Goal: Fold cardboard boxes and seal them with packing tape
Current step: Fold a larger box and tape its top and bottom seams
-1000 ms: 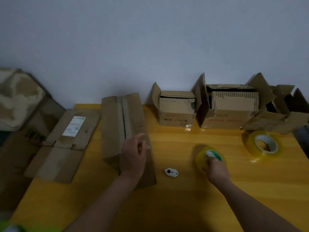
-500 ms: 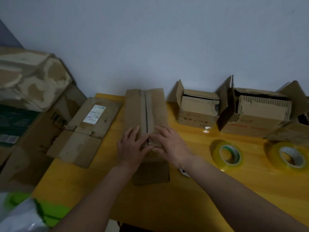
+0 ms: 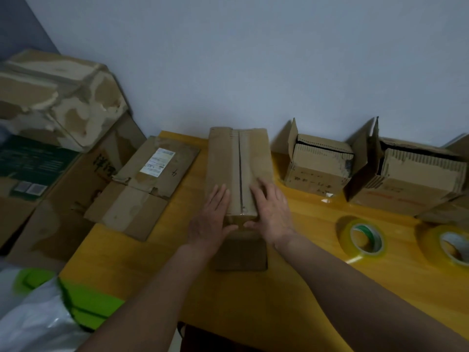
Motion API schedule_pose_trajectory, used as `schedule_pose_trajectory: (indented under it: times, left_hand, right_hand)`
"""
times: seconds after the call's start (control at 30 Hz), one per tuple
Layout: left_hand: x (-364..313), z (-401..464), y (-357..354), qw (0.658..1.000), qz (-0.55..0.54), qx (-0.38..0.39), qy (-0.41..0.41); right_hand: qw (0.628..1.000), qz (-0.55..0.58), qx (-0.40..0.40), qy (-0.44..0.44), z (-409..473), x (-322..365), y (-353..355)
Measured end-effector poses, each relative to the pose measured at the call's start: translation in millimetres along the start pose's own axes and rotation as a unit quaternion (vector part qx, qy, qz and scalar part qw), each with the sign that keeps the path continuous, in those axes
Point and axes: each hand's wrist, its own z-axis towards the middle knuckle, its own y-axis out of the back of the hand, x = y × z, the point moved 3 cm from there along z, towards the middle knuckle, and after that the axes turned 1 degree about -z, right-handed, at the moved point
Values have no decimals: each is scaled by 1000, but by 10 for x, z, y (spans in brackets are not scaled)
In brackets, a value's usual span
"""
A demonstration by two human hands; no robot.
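My left hand (image 3: 212, 219) and right hand (image 3: 270, 212) are both bare, with no gloves, rings or watch on either. My forearms are bare too, running uncovered all the way back to the lower edge of the view, so no sleeve or cuff shows on either arm. My nails are short. Nothing is strapped, taped or marked on my wrists or arms.

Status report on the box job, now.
Left hand and right hand flat on the long box, one each side of the seam, fingers straight. Seam shows no tape. Two tape rolls idle on the right. Nothing in the way.
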Motion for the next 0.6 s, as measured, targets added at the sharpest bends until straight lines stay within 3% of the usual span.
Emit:
schedule_pose_trajectory:
  times: [0.2,0.33,0.43,0.53,0.6]
  left_hand:
    - [-109,-7,23,994,-79,-67,36]
    - [-62,8,-15,996,-50,-66,16]
    - [-188,-84,-63,983,29,-164,-83]
    - [-260,-136,-237,946,-76,-235,-210]
    - [-240,-107,-243,941,-103,-237,-220]
  right_hand:
    - [999,14,3,32,-124,-31,49]
    - [996,50,29,68,-168,-112,116]
    - [988,134,44,68,-184,-75,233]
    - [983,131,44,123,-230,44,274]
    - [985,80,59,141,-233,91,211]
